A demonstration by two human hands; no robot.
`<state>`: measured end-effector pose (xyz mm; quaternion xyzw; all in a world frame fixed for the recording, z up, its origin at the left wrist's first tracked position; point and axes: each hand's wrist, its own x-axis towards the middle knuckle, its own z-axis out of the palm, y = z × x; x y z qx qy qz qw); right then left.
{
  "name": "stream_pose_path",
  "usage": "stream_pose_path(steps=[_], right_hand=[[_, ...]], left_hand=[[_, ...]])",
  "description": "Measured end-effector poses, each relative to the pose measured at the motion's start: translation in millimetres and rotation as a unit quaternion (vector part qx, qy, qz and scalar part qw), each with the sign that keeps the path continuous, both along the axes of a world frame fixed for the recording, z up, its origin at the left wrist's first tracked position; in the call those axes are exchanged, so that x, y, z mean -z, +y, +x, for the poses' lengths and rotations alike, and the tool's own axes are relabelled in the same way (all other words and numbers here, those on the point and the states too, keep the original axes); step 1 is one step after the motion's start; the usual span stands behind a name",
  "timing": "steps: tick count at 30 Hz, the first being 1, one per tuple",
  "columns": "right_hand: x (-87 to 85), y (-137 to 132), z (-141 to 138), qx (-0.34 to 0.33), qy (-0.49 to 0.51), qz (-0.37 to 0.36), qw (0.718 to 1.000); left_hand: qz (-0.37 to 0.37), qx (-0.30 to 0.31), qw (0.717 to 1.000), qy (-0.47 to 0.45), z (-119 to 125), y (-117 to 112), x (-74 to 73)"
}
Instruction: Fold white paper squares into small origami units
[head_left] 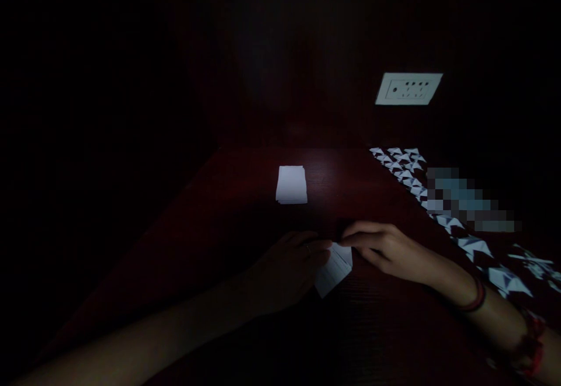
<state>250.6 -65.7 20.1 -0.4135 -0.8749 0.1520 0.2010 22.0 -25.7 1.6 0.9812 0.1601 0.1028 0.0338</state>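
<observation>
On the dark red wooden table point(210, 211), our left hand point(291, 266) and right hand point(388, 250) have their fingers touching the folded white paper sheet point(333, 272) between them, nearer us than the squarish white paper stack point(291, 184), but we cannot tell whether either grips it.

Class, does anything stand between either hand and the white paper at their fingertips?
Nothing visible does: the left hand and right hand both meet the paper. The paper stack lies farther off, apart from them.
</observation>
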Motion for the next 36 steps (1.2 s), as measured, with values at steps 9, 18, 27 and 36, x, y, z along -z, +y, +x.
stream_pose_path(steps=[9,18,27,36], right_hand=[[1.8,4.9,-3.5,0.007,-0.077,0.020,0.997],[-2.9,7.8,-7.3,0.004,-0.152,0.057,0.987],[-12.0,2.9,-2.6,-0.004,-0.165,0.059,0.984],[-17.6,-2.2,0.7,-0.002,-0.184,0.040,0.982]], left_hand=[[-0.001,0.003,1.000,-0.012,2.3,1.0,0.4],[0.007,0.008,0.999,-0.038,2.9,0.3,0.3],[-0.001,-0.010,1.000,-0.008,3.3,-3.4,-5.6],[0.001,-0.013,1.000,-0.007,1.6,-3.1,-6.1]])
